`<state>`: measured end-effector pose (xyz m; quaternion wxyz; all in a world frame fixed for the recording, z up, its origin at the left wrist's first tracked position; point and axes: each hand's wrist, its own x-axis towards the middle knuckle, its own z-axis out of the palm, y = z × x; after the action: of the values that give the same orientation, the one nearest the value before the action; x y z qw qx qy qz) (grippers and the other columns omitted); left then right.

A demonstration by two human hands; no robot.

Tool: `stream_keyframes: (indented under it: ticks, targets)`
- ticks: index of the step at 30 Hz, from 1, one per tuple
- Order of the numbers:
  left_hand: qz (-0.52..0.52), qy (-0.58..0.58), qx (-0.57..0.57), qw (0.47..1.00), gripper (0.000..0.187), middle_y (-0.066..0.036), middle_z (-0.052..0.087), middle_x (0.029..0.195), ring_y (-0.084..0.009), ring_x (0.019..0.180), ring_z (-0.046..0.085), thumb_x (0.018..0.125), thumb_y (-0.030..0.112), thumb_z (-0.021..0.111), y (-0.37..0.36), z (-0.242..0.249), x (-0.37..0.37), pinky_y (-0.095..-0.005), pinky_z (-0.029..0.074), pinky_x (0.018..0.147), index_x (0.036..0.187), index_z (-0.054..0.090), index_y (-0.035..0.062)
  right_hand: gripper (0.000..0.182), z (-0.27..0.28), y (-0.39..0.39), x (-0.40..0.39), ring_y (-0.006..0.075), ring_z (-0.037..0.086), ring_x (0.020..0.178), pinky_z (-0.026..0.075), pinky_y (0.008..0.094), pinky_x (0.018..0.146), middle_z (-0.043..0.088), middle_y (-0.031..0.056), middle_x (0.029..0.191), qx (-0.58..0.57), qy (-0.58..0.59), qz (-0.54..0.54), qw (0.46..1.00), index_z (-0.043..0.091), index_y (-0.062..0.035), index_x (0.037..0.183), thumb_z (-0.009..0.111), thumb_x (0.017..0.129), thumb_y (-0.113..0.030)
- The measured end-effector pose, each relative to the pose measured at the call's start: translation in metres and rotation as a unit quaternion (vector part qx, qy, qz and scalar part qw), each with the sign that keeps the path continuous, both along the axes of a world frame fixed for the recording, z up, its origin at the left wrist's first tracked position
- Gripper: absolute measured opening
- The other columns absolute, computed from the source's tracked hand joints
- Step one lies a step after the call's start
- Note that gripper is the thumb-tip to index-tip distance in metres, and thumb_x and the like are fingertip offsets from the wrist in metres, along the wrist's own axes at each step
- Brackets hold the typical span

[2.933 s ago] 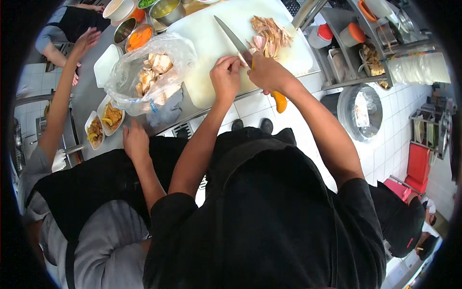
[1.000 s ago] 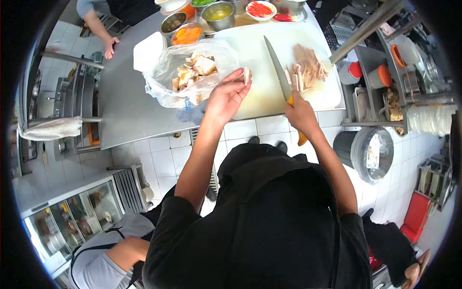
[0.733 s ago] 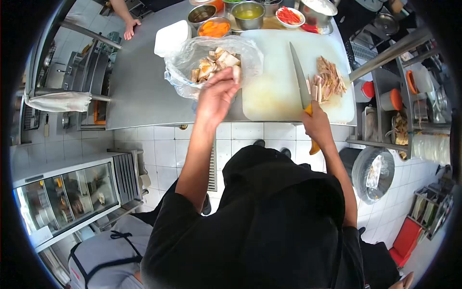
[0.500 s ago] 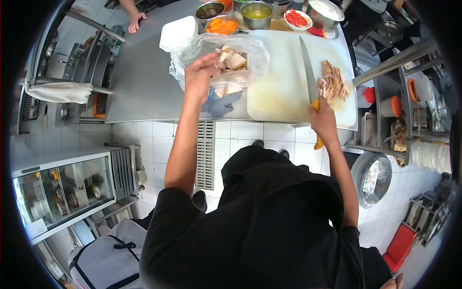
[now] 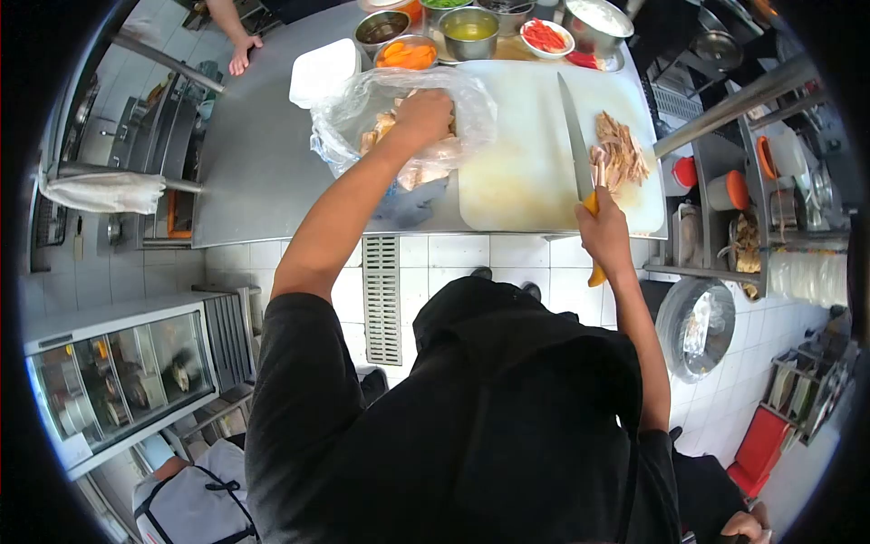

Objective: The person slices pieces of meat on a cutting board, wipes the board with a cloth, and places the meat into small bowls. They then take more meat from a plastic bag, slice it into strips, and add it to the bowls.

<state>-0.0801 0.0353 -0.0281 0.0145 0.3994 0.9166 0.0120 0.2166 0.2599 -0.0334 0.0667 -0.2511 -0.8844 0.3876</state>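
My left hand reaches into an open clear plastic bag, on top of pale cooked meat chunks. Its fingers point down among the chunks and are hidden, so their grip does not show. The yellow handle of a long knife is in my right hand, which is closed around it. The blade lies over the white cutting board, pointing away from me. Just right of the blade is a pile of sliced meat.
Behind the board stand a bowl of orange slices, a pot of yellowish liquid and a bowl of red strips. A white container touches the bag. Another person's hand rests at the far left table edge. A metal post stands right.
My left hand has moved forward and right, from the bag's left side down onto the meat chunks. My right hand stays on the knife; the view has shifted slightly.
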Motion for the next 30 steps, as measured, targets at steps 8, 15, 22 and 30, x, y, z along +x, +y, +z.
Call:
stream_keyframes:
  ticks: [8,15,22,30]
  targets:
    - [0.057,-0.066,0.019,0.996,0.034,-0.018,0.072,0.108,-0.0373,0.104,0.068,0.075,0.016,0.072,-0.011,0.013,-0.001,-0.0464,0.054,0.092,0.107,0.074,0.0043,0.030,0.019,-0.004,0.008,0.0506,0.065,0.083,0.051,0.0539,0.074,0.066,0.0325,0.083,-0.039,-0.045,-0.033,0.998,0.055,0.0058,0.113,0.060,0.090,-0.014]
    - [0.159,-0.065,0.274,0.946,0.035,-0.020,0.073,0.102,-0.0346,0.089,0.072,0.077,0.009,0.074,-0.066,0.003,-0.012,-0.0408,0.057,0.082,0.112,0.072,0.0043,0.034,0.018,-0.007,0.004,0.0505,0.066,0.084,0.051,0.0532,0.076,0.067,0.0332,0.086,-0.040,-0.062,-0.026,0.997,0.056,0.0064,0.117,0.060,0.090,-0.015]
    - [0.230,-0.325,0.550,0.734,0.029,-0.008,0.071,0.105,-0.0151,0.091,0.067,0.088,-0.003,0.062,-0.096,0.015,-0.009,-0.0326,0.054,0.085,0.117,0.064,-0.0025,0.036,0.012,-0.010,-0.004,0.0500,0.066,0.085,0.052,0.0524,0.077,0.067,0.0325,0.087,-0.029,-0.055,-0.013,0.998,0.056,0.0055,0.120,0.061,0.091,-0.015]
    - [0.258,-0.452,0.591,0.616,0.047,-0.011,0.065,0.118,-0.0193,0.112,0.062,0.087,0.002,0.068,-0.101,0.026,0.000,-0.0346,0.051,0.095,0.133,0.057,-0.0025,0.034,-0.001,-0.009,-0.008,0.0312,0.063,0.062,0.050,0.0415,0.059,0.065,0.0197,0.075,-0.023,-0.036,0.012,0.999,0.057,0.0037,0.121,0.061,0.092,-0.014]
